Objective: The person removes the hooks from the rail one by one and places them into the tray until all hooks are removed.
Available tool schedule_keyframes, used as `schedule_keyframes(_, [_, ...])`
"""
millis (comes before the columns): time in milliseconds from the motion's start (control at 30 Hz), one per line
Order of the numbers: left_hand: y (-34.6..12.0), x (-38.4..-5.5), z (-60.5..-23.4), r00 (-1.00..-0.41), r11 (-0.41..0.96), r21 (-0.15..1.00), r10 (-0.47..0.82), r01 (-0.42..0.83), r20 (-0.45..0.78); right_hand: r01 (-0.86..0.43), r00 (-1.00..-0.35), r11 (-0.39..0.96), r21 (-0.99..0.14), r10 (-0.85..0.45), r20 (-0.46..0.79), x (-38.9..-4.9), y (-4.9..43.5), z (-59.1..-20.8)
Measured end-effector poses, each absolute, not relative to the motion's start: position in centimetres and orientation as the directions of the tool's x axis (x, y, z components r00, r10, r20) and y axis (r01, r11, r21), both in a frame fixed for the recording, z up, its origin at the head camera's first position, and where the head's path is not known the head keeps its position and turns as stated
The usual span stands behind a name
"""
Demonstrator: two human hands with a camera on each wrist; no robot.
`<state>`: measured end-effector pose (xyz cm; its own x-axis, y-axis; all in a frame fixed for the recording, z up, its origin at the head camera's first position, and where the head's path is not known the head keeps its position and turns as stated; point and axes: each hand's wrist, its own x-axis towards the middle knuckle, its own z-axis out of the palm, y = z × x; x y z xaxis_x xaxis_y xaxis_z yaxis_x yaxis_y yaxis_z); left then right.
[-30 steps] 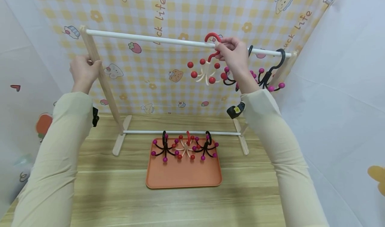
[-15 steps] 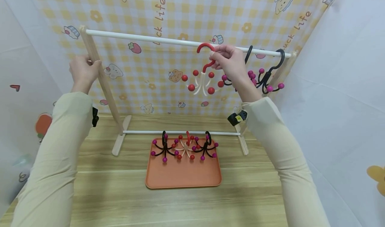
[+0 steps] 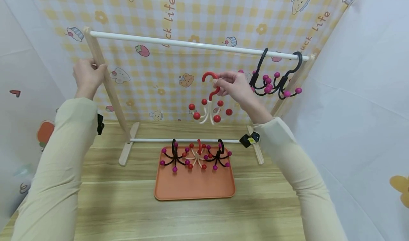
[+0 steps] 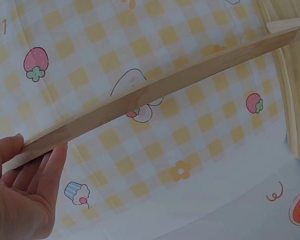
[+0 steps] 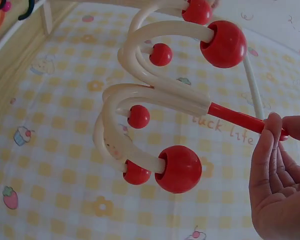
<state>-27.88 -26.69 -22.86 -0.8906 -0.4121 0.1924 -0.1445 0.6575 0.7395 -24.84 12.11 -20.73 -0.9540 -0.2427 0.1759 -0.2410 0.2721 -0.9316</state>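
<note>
My right hand (image 3: 234,88) pinches the red hook of a claw hanger (image 3: 209,111) with cream arms and red ball tips. It hangs upright below the white top rail (image 3: 179,43), apart from it. Close up in the right wrist view, thumb and fingertips close on the red stem, and the cream arms (image 5: 180,97) spread away from the hand. At the left, my left hand (image 3: 87,74) grips the rack's wooden post (image 3: 110,86); the left wrist view shows thumb and fingers on either side of this post (image 4: 140,97).
Two black claw hangers with magenta tips, one (image 3: 254,80) beside another (image 3: 283,82), hang at the rail's right end. An orange tray (image 3: 195,191) on the wooden table holds two black hangers and a red-hooked one (image 3: 198,156). A white lower bar (image 3: 150,140) runs behind it.
My right hand has brought the red-hooked hanger off the top rail, down and to the left. The left hand stays on the post.
</note>
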Motion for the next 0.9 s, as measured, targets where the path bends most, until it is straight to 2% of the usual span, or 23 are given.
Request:
schedule_keyframes(233, [-26.7, -27.9, -22.8, -0.888, 0.662, 0.737, -0.413, -0.140, 0.201, -0.122, -0.966, 0.264, -0.957, -0.253, 0.053, -24.4, 11.7, -22.9])
schedule_keyframes(533, [-26.6, -27.8, -22.8, -0.889, 0.666, 0.732, -0.410, -0.140, 0.203, 0.046, -0.956, 0.189, -0.981, -0.275, -0.098, -23.8, 11.4, -25.8])
schedule_keyframes(900, [-26.7, -27.8, -22.8, -0.894, 0.658, 0.738, -0.408, -0.149, 0.183, 0.194, -0.921, -0.020, -0.981, -0.347, -0.175, -22.2, 10.5, -28.9])
